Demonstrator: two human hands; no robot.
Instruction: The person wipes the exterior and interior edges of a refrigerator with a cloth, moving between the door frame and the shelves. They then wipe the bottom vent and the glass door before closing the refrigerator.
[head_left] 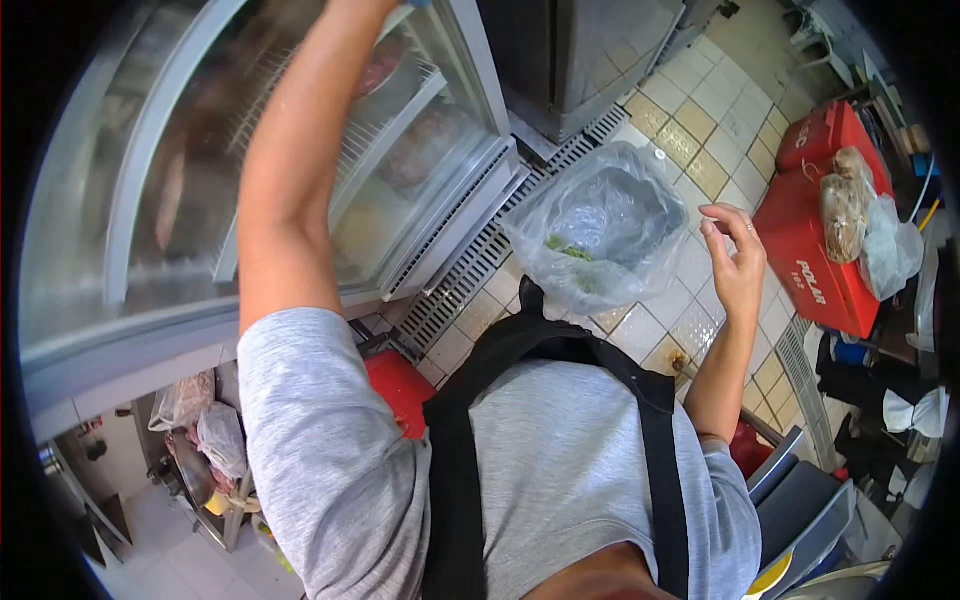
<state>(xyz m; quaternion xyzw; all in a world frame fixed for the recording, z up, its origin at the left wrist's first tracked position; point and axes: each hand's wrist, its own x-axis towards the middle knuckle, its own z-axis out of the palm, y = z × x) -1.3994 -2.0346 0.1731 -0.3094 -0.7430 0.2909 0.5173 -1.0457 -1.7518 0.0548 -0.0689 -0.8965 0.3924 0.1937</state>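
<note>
My right hand (738, 255) is raised over the tiled floor, fingers loosely bent and thumb apart, with nothing visible in it. Just left of its fingertips is a large clear plastic bag (535, 215), its mouth spread wide, with some green leaves (568, 247) inside. My left arm stretches up across the glass-fronted fridge (480, 75), and the hand is cut off by the top edge. Behind the glass, wire shelves (370, 140) hold blurred food.
Red cool boxes (800, 285) stand at the right with bagged goods (847, 205) on top. A floor drain grate (455, 280) runs along the fridge. A steel cabinet (615, 45) is at the back. Bagged items (222, 440) sit on a rack at lower left.
</note>
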